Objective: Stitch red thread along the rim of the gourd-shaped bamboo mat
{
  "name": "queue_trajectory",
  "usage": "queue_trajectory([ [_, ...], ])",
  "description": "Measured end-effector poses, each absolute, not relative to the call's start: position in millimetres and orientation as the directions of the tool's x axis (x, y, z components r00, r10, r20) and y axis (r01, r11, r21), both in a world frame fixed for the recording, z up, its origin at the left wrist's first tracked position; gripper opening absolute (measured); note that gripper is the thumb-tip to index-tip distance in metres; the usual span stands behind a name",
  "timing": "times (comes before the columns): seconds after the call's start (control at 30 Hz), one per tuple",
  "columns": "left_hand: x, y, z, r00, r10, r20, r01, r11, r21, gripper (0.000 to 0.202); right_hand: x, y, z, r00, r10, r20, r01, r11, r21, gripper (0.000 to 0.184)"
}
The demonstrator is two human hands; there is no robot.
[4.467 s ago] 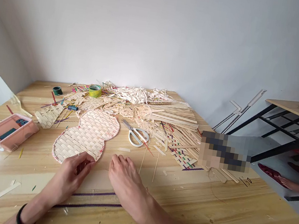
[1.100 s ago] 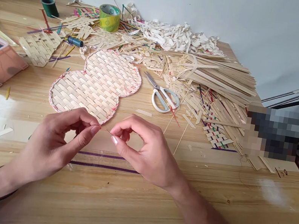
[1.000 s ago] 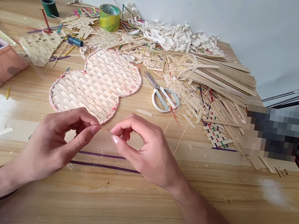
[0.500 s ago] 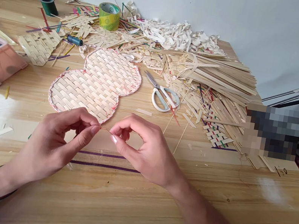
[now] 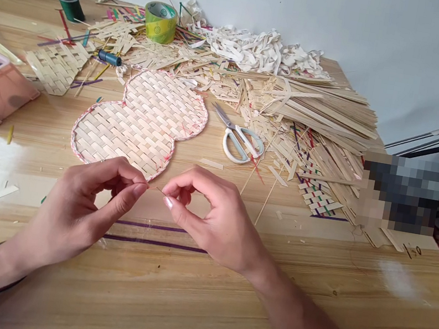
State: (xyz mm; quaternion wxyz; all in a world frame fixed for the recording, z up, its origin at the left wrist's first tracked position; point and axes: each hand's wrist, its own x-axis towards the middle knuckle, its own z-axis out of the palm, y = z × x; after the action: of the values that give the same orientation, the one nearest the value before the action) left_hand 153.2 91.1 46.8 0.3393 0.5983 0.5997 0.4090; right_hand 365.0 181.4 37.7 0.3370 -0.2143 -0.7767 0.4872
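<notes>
Threading seems in hand: near the woven panel, the left hand pinches apparent thread, the right hand a needle-like piece; next likely calls for steady aligning.

From my remote station I see a staggered, pale straw weave across the woven panel, its rim pink and white. The scissors have white handles, the tape roll yellow and green, the box salmon pink. I make out a scrap latticed in cream, purple, red and green.
</notes>
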Motion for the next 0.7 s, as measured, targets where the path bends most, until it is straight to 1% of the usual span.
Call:
queue_trajectory([
  [0.7, 153.0, 90.4, 46.3, -0.038, 0.994, 0.099, 0.455, -0.071, 0.888, 0.015, 364.3, 181.0, 37.2, -0.684, 0.658, 0.314, 0.008, 0.437, -0.899, 0.015],
])
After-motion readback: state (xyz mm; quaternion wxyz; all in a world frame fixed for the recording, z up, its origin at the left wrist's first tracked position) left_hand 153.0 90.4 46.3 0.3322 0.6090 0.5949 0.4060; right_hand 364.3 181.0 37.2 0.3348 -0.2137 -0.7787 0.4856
